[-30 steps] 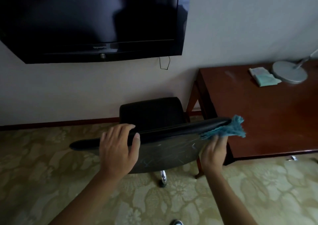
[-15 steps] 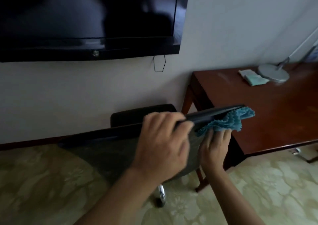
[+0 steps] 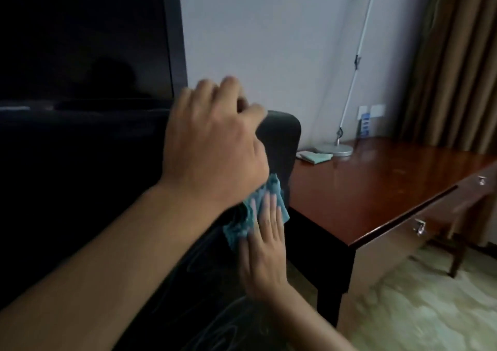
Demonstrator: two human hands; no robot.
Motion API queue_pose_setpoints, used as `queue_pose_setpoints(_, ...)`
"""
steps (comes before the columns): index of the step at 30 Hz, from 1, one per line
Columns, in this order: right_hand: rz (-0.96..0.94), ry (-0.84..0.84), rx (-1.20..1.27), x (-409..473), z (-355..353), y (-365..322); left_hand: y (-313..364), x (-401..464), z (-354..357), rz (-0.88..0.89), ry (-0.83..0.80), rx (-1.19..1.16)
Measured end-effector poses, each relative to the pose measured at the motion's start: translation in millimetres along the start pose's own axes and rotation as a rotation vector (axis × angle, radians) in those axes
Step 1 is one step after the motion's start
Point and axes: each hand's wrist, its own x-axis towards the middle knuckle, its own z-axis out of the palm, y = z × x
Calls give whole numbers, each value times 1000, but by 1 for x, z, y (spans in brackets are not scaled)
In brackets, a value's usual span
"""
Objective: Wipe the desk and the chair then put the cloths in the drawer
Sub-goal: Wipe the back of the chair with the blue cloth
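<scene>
The black chair fills the left and middle of the view, its backrest close in front of me. My left hand grips the backrest's top edge, fingers curled over it. My right hand presses a blue cloth flat against the back of the backrest with straight fingers. The dark red desk stands to the right. A second, pale green folded cloth lies on the desk's far left corner. Two drawer fronts with metal pulls show under the desk's front edge.
A silver desk lamp stands on the desk by the wall. A black TV hangs on the wall at left. Brown curtains hang at the right. Patterned carpet covers the floor.
My view has moved closer and turned right. My left hand slid right along the chair's top edge. My right hand brought the blue cloth from the backrest's top corner down onto its back face.
</scene>
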Motion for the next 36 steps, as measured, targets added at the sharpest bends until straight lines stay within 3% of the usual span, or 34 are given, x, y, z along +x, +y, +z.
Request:
queue_pose_setpoints(6,-23,300,67,121,-31,-8,1,-9,-3,-26,90,-9)
queue_pose_setpoints(9,36,260,133,88,-15,-3,-1,-10,-5,-39,63,-48)
queue_pose_setpoints(14,345,108,196,-32,12,15,-1,-9,-8,-21,40,-72)
queue_pose_setpoints(22,161,235,302,118,-38,6,-4,-3,-20,-23,-47,-77)
queue_pose_setpoints(25,201,187,357,48,-22,11,-6,-3,-28,-15,-74,-97)
queue_pose_setpoints(28,263,82,232,-44,6,17,-7,-15,-34,-6,-45,-7)
queue_pose_setpoints(31,50,37,143,-23,0,11,-12,-33,-38,-30,4,124)
queue_pose_setpoints(34,-212,30,85,62,-36,-19,-29,-34,-49,-126,-10,183)
queue_pose_setpoints(36,-276,97,27,116,-55,-36,-42,-29,-56,-212,-32,183)
